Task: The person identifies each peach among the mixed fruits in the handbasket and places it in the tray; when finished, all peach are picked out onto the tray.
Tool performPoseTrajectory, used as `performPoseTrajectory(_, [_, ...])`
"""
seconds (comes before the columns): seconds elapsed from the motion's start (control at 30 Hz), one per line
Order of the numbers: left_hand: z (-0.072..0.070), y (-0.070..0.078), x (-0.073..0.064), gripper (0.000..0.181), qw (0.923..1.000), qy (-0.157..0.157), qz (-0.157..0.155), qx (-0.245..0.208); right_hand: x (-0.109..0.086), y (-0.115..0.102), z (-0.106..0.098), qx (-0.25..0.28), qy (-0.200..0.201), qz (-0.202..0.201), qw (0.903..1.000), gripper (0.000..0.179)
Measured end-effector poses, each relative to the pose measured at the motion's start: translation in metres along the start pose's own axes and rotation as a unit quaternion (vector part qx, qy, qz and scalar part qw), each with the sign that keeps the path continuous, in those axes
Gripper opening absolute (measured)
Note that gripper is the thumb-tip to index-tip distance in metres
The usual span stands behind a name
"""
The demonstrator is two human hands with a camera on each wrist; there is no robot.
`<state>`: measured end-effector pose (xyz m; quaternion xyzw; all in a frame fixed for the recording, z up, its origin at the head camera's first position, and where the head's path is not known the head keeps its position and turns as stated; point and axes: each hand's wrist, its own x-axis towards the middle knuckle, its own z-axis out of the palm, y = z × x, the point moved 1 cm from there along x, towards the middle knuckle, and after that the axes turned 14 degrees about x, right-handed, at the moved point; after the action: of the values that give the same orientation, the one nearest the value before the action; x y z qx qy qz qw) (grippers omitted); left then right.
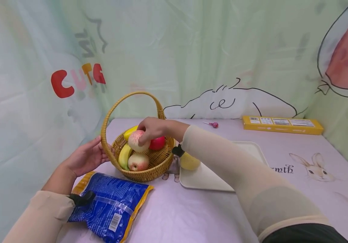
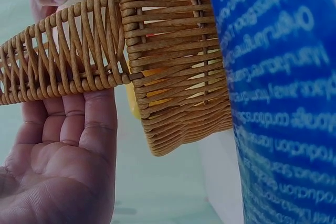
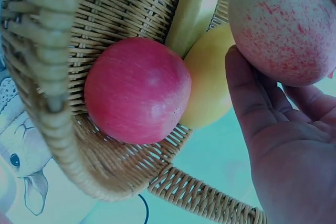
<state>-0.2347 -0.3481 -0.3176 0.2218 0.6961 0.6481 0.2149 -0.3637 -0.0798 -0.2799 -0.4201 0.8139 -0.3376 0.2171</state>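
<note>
Two hands are seen, and one basket (image 1: 149,175), placed left of centre in the head view, is flanked by them. A speckled peach (image 1: 137,139) is clamped between the thumb and fingers of the right hand (image 1: 154,127) and is held over the basket's upper left part. The left hand (image 1: 88,157) is placed at the left of the handle (image 1: 103,133), its fingers extended behind it; whether the handle is pressed by them cannot be told, as the fingertips are hidden in the left wrist view.

Four fruits are counted inside the basket: one second peach (image 1: 138,162), one banana (image 1: 125,157), one red apple (image 1: 157,143) and one rounded yellow fruit (image 3: 207,82). The last is partly covered by the held peach in the head view and by the apple in the right wrist view.

One tray (image 1: 210,180) is seen right of centre, crossed by the right sleeve (image 1: 222,155); one yellow fruit (image 1: 189,162) on it is partly hidden. One blue bag (image 1: 113,199) is cut off at the bottom edge. One lollipop (image 1: 214,125) and one yellow box (image 1: 281,125) are seen farther back, at right.
</note>
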Motion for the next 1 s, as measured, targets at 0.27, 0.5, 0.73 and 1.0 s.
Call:
performPoseTrajectory(0.27, [0.001, 0.000, -0.001, 0.044, 1.0000, 0.000, -0.005, -0.007, -0.013, 0.009, -0.004, 0.063, 0.005, 0.007, 0.9980, 0.051])
performPoseTrajectory(0.5, [0.001, 0.001, 0.000, 0.046, 0.9999, -0.011, 0.009, -0.002, -0.027, 0.013, -0.009, 0.106, 0.025, 0.016, 0.9939, 0.051])
performPoseTrajectory(0.73, [0.002, 0.001, 0.000, 0.048, 0.9997, -0.021, 0.007, -0.010, -0.042, 0.018, -0.015, 0.137, 0.041, -0.001, 0.9897, 0.055])
performPoseTrajectory(1.0, [0.002, 0.001, 0.000, 0.053, 0.9995, -0.028, 0.010, -0.006, -0.060, 0.022, -0.020, 0.176, 0.065, -0.004, 0.9821, 0.055])
